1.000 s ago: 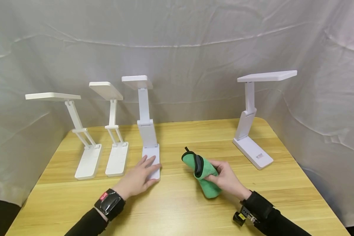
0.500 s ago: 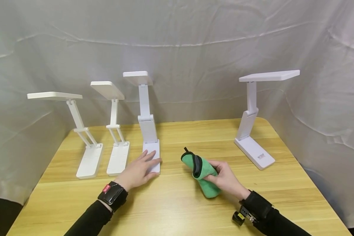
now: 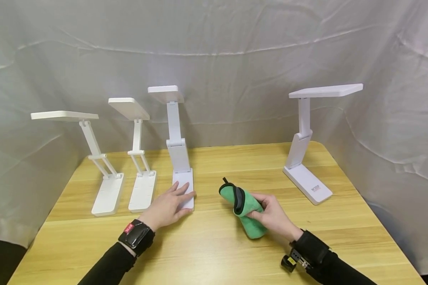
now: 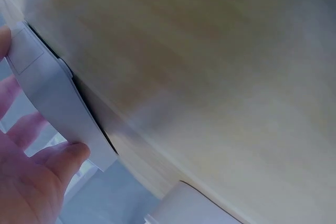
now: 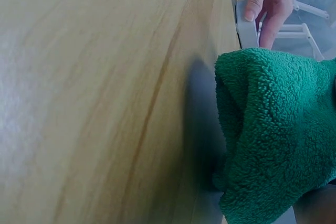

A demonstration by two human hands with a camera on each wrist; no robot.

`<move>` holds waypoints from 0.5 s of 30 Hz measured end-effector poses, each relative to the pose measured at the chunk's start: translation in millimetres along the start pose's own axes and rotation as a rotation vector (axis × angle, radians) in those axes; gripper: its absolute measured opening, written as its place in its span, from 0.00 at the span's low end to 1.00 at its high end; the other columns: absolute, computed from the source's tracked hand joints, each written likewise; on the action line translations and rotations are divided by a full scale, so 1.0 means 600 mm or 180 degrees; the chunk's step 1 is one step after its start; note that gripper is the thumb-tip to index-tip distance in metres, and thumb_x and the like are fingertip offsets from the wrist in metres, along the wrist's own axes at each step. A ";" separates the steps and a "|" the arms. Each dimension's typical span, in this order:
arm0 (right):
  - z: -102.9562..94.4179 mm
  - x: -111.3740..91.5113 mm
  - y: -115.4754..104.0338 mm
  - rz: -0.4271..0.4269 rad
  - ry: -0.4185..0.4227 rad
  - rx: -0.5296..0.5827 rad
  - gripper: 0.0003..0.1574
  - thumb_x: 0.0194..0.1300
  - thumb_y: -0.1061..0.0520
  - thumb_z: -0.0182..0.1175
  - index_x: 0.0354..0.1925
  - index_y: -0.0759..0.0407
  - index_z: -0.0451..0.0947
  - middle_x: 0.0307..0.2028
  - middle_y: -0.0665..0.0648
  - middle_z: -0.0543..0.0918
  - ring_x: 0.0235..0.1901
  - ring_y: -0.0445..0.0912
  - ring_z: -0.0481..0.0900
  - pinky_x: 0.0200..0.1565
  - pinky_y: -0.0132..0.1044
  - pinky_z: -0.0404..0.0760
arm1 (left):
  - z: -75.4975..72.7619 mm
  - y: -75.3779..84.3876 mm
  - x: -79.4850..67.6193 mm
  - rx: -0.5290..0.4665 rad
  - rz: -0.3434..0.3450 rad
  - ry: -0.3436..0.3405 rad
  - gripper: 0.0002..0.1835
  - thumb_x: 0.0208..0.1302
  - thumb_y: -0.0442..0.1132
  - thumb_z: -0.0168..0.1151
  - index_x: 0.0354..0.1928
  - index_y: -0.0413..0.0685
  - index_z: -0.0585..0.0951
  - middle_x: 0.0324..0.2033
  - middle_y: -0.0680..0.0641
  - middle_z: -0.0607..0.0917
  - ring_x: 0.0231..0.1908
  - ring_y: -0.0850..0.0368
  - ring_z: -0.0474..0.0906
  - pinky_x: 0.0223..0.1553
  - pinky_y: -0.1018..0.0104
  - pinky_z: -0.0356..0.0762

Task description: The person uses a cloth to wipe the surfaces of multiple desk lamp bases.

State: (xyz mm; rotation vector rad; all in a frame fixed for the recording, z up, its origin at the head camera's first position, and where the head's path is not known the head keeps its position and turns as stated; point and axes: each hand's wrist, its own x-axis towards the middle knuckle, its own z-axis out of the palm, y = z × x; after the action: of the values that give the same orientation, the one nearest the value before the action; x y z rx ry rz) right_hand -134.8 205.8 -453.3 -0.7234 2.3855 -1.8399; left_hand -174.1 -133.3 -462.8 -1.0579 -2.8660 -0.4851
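Note:
My left hand [image 3: 167,206] rests spread on the base [image 3: 185,177] of a white folding desk lamp [image 3: 178,156], third from the left. In the left wrist view its thumb [image 4: 71,163] touches the base's edge [image 4: 47,77]; the other fingers lie over the top, partly hidden. My right hand [image 3: 272,215] grips a folded green cloth [image 3: 251,221] with black trim and a small black loop. Up close, the cloth [image 5: 283,124] looks fluffy and hangs just above the table; most of the right hand is hidden there.
Two more white desk lamps [image 3: 108,194] [image 3: 142,190] stand unfolded at the left. Another desk lamp [image 3: 306,184], with printing on its base, is at the right rear. Grey fabric [image 3: 214,87] hangs behind and beside the wooden table [image 3: 214,253].
Over the first half second, my left hand and the lamp under it slid slightly away from me; since then both look still. The right hand keeps its hold on the cloth.

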 end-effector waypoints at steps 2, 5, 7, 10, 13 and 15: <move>-0.001 0.001 0.001 -0.0009 0.0004 -0.0012 0.28 0.53 0.69 0.65 0.55 0.63 0.76 0.48 0.59 0.83 0.44 0.47 0.81 0.48 0.37 0.80 | 0.000 0.002 0.001 0.0018 0.0005 -0.0009 0.30 0.62 0.55 0.60 0.63 0.51 0.73 0.65 0.36 0.65 0.63 0.29 0.57 0.62 0.40 0.59; -0.002 0.002 0.001 -0.0010 0.0006 -0.0030 0.28 0.53 0.70 0.65 0.55 0.63 0.76 0.47 0.59 0.83 0.44 0.47 0.81 0.47 0.38 0.80 | -0.001 0.003 0.004 0.0012 0.0007 -0.0007 0.29 0.62 0.55 0.60 0.63 0.52 0.73 0.66 0.36 0.65 0.63 0.29 0.57 0.61 0.39 0.60; -0.003 0.002 0.002 -0.0018 0.0016 -0.0044 0.27 0.53 0.70 0.65 0.54 0.63 0.76 0.47 0.59 0.84 0.43 0.47 0.81 0.47 0.38 0.80 | -0.001 0.004 0.006 -0.0011 0.0007 -0.0007 0.29 0.62 0.55 0.60 0.63 0.52 0.73 0.66 0.36 0.65 0.63 0.29 0.57 0.61 0.39 0.60; -0.002 0.002 0.001 -0.0028 0.0060 -0.0052 0.26 0.54 0.69 0.65 0.53 0.62 0.77 0.46 0.58 0.84 0.43 0.47 0.81 0.46 0.38 0.80 | -0.003 0.006 0.007 -0.0012 -0.0006 -0.0049 0.29 0.63 0.55 0.59 0.63 0.51 0.73 0.66 0.36 0.65 0.63 0.29 0.57 0.62 0.39 0.59; -0.004 -0.001 0.002 -0.0002 0.0168 -0.0107 0.26 0.54 0.69 0.66 0.53 0.61 0.77 0.45 0.58 0.84 0.42 0.47 0.81 0.46 0.38 0.80 | -0.013 0.018 0.010 0.0061 -0.0142 -0.0207 0.30 0.65 0.57 0.55 0.66 0.52 0.69 0.66 0.36 0.64 0.64 0.30 0.56 0.64 0.41 0.57; -0.008 -0.006 0.001 0.0080 0.0329 -0.0169 0.26 0.53 0.69 0.66 0.53 0.61 0.78 0.45 0.58 0.84 0.42 0.46 0.81 0.45 0.38 0.80 | -0.024 0.035 0.021 0.0127 -0.0234 -0.0324 0.31 0.68 0.59 0.50 0.68 0.53 0.66 0.67 0.37 0.64 0.65 0.33 0.56 0.65 0.42 0.56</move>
State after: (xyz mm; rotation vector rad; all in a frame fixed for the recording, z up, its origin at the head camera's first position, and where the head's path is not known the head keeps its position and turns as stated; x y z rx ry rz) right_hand -133.4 211.4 -453.5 -0.6137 2.5031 -1.8549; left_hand -171.5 -114.9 -441.2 -1.0024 -2.9987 -0.3871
